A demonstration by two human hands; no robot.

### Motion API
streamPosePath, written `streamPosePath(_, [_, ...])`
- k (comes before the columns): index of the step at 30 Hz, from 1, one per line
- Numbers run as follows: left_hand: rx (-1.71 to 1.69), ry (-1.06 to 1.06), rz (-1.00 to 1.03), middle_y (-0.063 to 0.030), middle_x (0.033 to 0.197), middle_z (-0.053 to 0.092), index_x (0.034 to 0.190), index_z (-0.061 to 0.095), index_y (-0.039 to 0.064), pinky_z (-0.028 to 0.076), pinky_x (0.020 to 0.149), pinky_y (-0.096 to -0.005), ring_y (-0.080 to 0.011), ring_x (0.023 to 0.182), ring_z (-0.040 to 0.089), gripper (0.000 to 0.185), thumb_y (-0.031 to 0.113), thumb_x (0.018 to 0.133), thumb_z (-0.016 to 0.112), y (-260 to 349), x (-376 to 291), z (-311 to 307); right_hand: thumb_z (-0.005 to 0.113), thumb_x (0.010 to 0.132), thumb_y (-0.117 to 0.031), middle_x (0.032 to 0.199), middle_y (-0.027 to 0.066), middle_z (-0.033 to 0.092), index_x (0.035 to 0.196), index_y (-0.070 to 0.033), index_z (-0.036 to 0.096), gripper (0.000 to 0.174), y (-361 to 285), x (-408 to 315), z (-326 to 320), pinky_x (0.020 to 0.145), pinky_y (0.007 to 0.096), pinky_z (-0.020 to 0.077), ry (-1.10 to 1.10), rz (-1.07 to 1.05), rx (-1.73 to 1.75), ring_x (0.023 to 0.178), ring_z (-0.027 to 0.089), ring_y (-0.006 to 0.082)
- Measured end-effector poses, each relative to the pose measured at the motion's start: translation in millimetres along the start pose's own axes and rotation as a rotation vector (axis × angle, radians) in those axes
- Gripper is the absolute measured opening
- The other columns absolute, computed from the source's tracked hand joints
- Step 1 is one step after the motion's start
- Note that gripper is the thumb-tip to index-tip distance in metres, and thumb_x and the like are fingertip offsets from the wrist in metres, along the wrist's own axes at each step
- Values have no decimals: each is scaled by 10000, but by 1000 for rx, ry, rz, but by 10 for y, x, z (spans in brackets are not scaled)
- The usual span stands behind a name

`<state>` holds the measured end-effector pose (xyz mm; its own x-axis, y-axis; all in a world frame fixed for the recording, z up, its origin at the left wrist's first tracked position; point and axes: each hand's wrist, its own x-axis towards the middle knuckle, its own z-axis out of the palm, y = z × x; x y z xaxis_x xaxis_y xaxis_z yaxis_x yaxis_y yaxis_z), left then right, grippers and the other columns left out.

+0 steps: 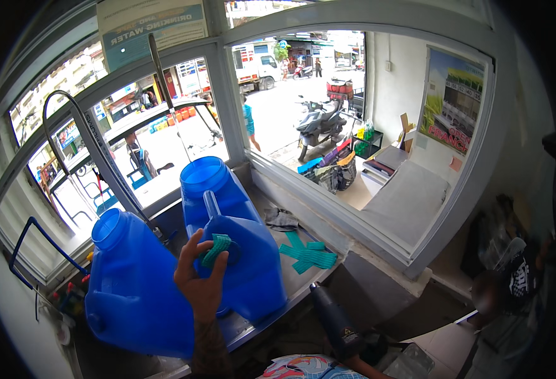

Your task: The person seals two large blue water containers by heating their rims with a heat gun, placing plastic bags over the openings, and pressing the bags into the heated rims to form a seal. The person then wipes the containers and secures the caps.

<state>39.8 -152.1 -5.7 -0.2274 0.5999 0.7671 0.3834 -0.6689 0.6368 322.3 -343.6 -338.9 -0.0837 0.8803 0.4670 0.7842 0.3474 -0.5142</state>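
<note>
My left hand (202, 277) pinches a small green printed strip, likely a shrink seal (220, 245), in front of a large blue plastic water jug (254, 265) with an open mouth. A heat gun (334, 312) with a dark body points up at lower centre. My right hand (353, 362) is mostly hidden behind its lower end and appears closed around it. A second blue jug (135, 284), also uncapped, stands at the left. Several more green strips (308, 253) lie crossed on the ledge right of the nearer jug, beside a grey cloth (281, 219).
Curved metal spouts (161, 71) rise behind the jugs by the window frame. A metal counter edge (259, 327) runs below them. A blue-handled hacksaw-like frame (31, 251) is at far left. Outside are a motorcycle (320, 121), a truck and people.
</note>
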Motion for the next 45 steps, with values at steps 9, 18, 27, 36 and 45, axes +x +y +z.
streamPosePath(9, [-149,-18,-180,-65,995,686,1238,643,72,492,860,-313,-154,920,635,483,62,780,798,-66,-18,-57,611,907,-242,1281,148,577,1353,-191,564,451,42,-6,33,974,526,443,-97,-66,-79,1171,566,371])
streamPosePath(18, [-7,-192,11,-42,1052,687,1195,665,90,456,927,-336,-187,1003,577,480,26,734,784,59,59,-67,652,935,-303,1203,139,621,1295,-145,573,400,46,15,85,922,473,492,-57,-59,16,1100,615,334])
streamPosePath(27, [286,-367,186,-40,1181,672,1171,678,138,423,978,-414,-274,1085,533,536,91,658,827,205,140,-116,640,933,-248,1198,164,610,1295,-112,575,392,178,-108,187,981,461,447,-85,-137,-143,1131,582,351])
streamPosePath(36, [180,-430,97,-108,1385,549,1127,668,132,360,1105,-503,-382,1348,431,503,125,662,861,141,224,-119,637,924,-196,1186,174,603,1324,-87,563,421,-155,304,-296,989,455,424,-122,100,7,1114,565,365])
streamPosePath(45, [166,-510,209,-91,1344,568,1090,690,123,412,1060,-472,-338,1276,472,499,161,632,885,77,362,-137,522,986,-346,1207,131,607,1312,-111,552,403,-892,851,-1002,1038,454,418,-55,455,607,1160,555,335])
